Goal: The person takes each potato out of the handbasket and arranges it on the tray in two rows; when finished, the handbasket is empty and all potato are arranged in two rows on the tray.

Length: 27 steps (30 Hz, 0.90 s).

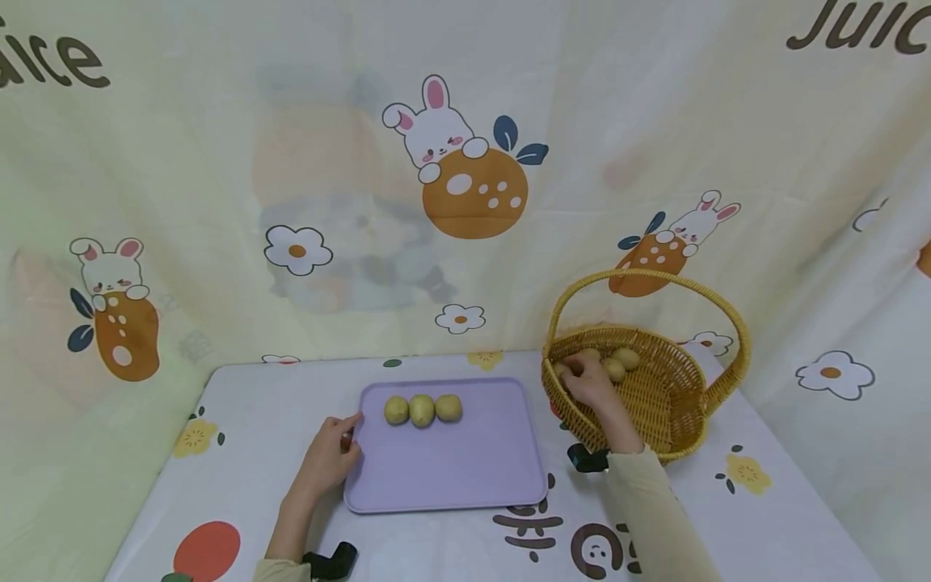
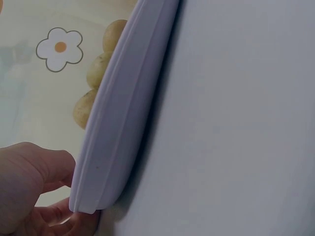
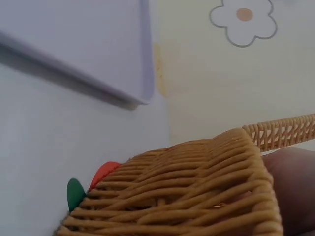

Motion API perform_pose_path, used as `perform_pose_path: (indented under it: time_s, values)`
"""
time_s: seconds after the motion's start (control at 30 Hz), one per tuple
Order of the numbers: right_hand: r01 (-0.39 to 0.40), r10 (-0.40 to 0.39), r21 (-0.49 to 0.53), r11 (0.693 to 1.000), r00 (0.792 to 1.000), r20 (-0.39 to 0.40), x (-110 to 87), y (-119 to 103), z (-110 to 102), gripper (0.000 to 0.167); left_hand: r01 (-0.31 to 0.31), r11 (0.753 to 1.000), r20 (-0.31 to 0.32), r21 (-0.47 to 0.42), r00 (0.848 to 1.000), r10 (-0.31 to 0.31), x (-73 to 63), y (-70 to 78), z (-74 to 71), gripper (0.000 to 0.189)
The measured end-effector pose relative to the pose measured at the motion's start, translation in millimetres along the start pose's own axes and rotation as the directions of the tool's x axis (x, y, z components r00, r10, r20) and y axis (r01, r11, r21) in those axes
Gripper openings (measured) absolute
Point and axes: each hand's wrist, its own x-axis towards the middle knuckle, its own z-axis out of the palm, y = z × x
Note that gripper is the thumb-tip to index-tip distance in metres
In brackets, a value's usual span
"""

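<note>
A wicker basket [image 1: 671, 373] stands right of a lilac tray [image 1: 451, 469]; my left hand [image 1: 327, 457] pinches the tray's left edge, probably steadying it; my right hand [image 1: 591, 385] is inside the basket, its hold hidden; three potatoes [image 1: 422, 411] touch on the tray, others in the basket.

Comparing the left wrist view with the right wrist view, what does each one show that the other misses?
Only the left wrist view: the left hand at the tray's edge, and three potatoes, partly hidden by the rim.

Only the right wrist view: the wicker basket with part of its handle, a bit of the right hand, and a red print beside the basket.

Both: part of the purple tray, the pale tablecloth and a flower print.
</note>
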Motion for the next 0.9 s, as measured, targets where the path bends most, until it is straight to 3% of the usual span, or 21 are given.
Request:
perform_pose_path:
  time_s: [0.17,0.33,0.43,0.5,0.63,0.77,0.9]
  values:
    - [-0.008,0.006,0.04,0.999,0.999,0.038,1.0,3,1,0.042,-0.007,1.0,-0.008,-0.002,1.0,0.007,0.2,-0.2,0.5,0.051]
    - [0.006,-0.007,0.097,0.995,1.0,0.007,1.4,5,3,0.038,-0.015,1.0,-0.009,-0.004,1.0,0.015,0.6,-0.6,0.6,0.051]
    - [-0.05,0.049,0.169,0.984,0.999,0.011,0.7,6,2,0.037,-0.011,1.0,-0.003,-0.006,1.0,0.011,0.4,-0.5,0.2,0.051]
    - [-0.124,0.116,0.243,0.962,0.992,0.046,0.1,5,0,0.04,-0.004,1.0,-0.001,-0.007,1.0,0.004,0.5,-0.4,0.1,0.051]
    - [-0.261,0.227,0.386,0.885,0.965,0.131,-1.6,3,-5,0.045,0.006,1.0,0.007,-0.006,1.0,-0.006,0.4,-0.2,-0.4,0.051]
    - [-0.3,0.252,0.464,0.833,0.954,0.163,-3.8,0,-11,0.048,0.006,1.0,0.008,-0.003,1.0,-0.006,0.3,-0.1,-0.6,0.051]
    - [-0.285,0.252,0.499,0.818,0.959,0.134,-5.6,-4,-16,0.048,0.004,1.0,0.006,-0.002,1.0,-0.004,0.1,-0.4,-0.2,0.051]
